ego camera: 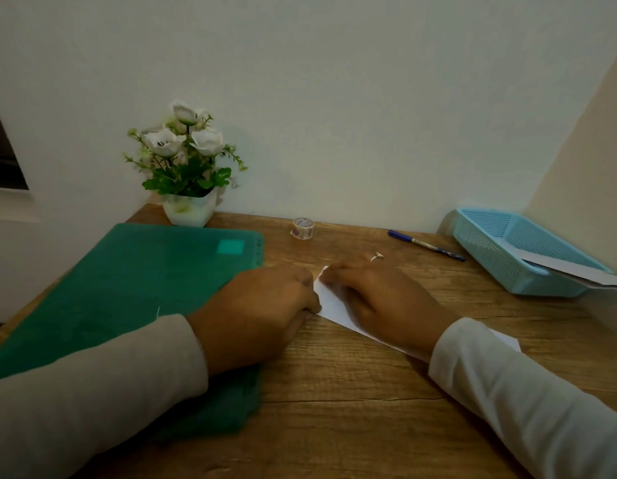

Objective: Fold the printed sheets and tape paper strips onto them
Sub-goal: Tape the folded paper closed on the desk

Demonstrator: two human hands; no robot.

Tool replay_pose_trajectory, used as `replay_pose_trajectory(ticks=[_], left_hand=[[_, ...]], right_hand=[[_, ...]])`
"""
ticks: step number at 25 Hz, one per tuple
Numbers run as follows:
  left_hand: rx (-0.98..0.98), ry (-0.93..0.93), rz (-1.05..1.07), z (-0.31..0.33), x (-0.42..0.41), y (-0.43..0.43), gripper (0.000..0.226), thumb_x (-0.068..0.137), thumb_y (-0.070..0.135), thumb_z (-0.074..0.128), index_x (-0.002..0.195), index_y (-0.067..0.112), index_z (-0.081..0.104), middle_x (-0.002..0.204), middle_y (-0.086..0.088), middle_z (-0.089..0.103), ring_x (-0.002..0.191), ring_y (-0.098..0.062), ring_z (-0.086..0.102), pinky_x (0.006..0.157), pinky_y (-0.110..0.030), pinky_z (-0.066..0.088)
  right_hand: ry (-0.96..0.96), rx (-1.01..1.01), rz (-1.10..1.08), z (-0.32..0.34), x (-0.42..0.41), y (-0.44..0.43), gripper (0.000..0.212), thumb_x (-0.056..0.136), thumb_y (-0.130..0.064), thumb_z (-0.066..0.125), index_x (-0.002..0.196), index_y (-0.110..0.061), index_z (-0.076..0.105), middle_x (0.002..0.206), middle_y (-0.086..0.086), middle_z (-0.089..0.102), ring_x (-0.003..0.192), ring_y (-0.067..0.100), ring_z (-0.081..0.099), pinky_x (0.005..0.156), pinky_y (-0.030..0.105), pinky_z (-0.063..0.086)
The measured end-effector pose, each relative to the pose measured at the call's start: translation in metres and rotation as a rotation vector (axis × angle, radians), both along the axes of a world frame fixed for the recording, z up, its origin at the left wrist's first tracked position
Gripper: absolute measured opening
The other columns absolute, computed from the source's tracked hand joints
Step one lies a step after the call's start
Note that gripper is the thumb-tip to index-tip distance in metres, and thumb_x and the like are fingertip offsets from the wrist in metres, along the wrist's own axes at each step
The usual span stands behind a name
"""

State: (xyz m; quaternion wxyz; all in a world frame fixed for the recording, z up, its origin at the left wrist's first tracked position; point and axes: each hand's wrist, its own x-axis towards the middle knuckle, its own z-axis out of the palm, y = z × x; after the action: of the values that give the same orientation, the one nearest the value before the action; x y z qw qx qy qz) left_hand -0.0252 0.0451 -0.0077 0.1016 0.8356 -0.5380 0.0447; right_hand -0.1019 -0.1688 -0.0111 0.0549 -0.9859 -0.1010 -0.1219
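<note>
A person is working a white sheet (329, 304) on the wooden surface (334, 392), apparently pressing in a fold. The right hand (376, 295) is lying palm-down across the sheet, fingers nearly straight and gripping nothing, seemingly pinning the paper against sliding. The left hand (265, 299) is meeting the sheet's left edge with curled fingers; whether it is pinching or only pressing cannot be told. A tape roll (303, 228) is standing by the wall and a blue basket (490, 243) at the right is holding more paper, both within reach, likely awaiting the taping. A green mat (144, 278) is lying under the left forearm.
</note>
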Motion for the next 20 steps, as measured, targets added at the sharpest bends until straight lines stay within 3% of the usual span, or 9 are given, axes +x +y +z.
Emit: replay_pose_trajectory(ticks=[3,6,9,12,16,20], left_hand=[[0.004,0.003,-0.003,-0.001,-0.001,0.000,0.035,0.105,0.039,0.043,0.135,0.034,0.060,0.126,0.014,0.055,0.115,-0.006,0.049,0.097,-0.023,0.042],[-0.034,0.006,-0.007,-0.005,0.000,0.003,0.032,0.105,0.038,0.043,0.130,0.034,0.062,0.121,0.015,0.055,0.109,-0.003,0.048,0.092,-0.018,0.039],[-0.063,-0.004,-0.004,-0.006,0.003,0.002,0.031,0.105,0.036,0.044,0.129,0.034,0.064,0.121,0.016,0.057,0.108,-0.002,0.048,0.087,-0.014,0.033],[-0.038,-0.012,0.004,-0.005,0.001,0.000,0.036,0.105,0.038,0.042,0.137,0.033,0.058,0.132,0.015,0.054,0.120,-0.005,0.048,0.099,-0.020,0.038],[0.017,-0.092,0.001,-0.004,0.002,-0.005,0.047,0.105,0.046,0.037,0.149,0.031,0.044,0.152,0.011,0.043,0.139,-0.009,0.037,0.116,-0.031,0.033],[0.006,-0.095,-0.009,0.003,0.001,0.000,0.038,0.104,0.044,0.040,0.134,0.031,0.059,0.133,0.013,0.056,0.121,-0.008,0.050,0.104,-0.030,0.044]], right_hand=[[-0.015,0.004,-0.070,0.002,0.007,-0.005,0.040,0.099,-0.013,0.050,0.132,-0.027,0.067,0.133,-0.013,0.066,0.119,0.012,0.059,0.099,0.038,0.051],[0.030,0.011,0.020,0.002,-0.004,0.010,0.037,0.100,-0.022,0.048,0.131,-0.027,0.068,0.132,-0.012,0.067,0.117,0.009,0.060,0.097,0.031,0.050],[0.025,0.031,0.020,0.003,0.002,0.005,0.038,0.099,-0.018,0.048,0.128,-0.028,0.069,0.130,-0.014,0.068,0.116,0.005,0.060,0.096,0.026,0.048],[-0.024,0.033,-0.066,-0.002,0.013,-0.005,0.041,0.097,-0.011,0.049,0.127,-0.031,0.070,0.127,-0.017,0.068,0.114,0.007,0.060,0.095,0.032,0.052],[-0.017,0.060,-0.049,-0.004,0.011,-0.006,0.043,0.098,-0.009,0.048,0.130,-0.027,0.070,0.131,-0.014,0.068,0.119,0.007,0.060,0.101,0.031,0.050],[-0.017,0.086,-0.075,-0.004,0.012,-0.006,0.043,0.098,-0.009,0.047,0.129,-0.028,0.070,0.132,-0.015,0.067,0.121,0.007,0.059,0.103,0.033,0.049]])
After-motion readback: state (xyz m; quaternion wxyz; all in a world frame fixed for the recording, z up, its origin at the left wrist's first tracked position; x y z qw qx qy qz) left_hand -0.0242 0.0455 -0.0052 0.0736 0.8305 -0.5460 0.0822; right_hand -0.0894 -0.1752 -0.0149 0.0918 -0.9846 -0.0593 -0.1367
